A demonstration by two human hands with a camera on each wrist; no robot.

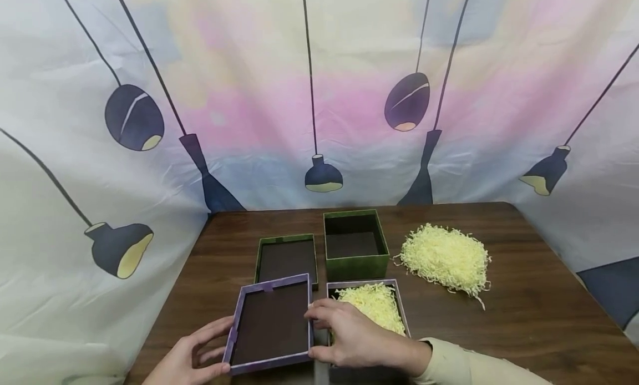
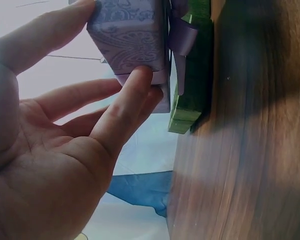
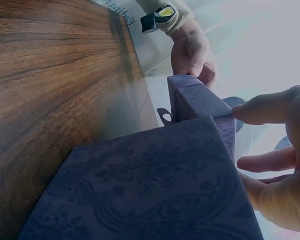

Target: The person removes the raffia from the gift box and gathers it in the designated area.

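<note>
A purple patterned box lid (image 1: 272,324) is held tilted between both hands, its dark inside facing up. My left hand (image 1: 192,351) grips its left side, thumb at the near corner and fingers along the edge. My right hand (image 1: 349,332) pinches the right rim between thumb and fingers. In the left wrist view a purple ribbon (image 2: 182,37) hangs from the lid. Right of the lid, partly behind my right hand, stands the purple box (image 3: 150,185), filled with pale yellow shredded paper (image 1: 373,303).
Behind the lid lies a green box lid (image 1: 288,260), inside up. An open green box (image 1: 356,268) stands beyond the purple box. A loose heap of yellow shredded paper (image 1: 444,257) lies at the right on the wooden table (image 1: 499,340). A printed curtain (image 1: 269,113) hangs behind.
</note>
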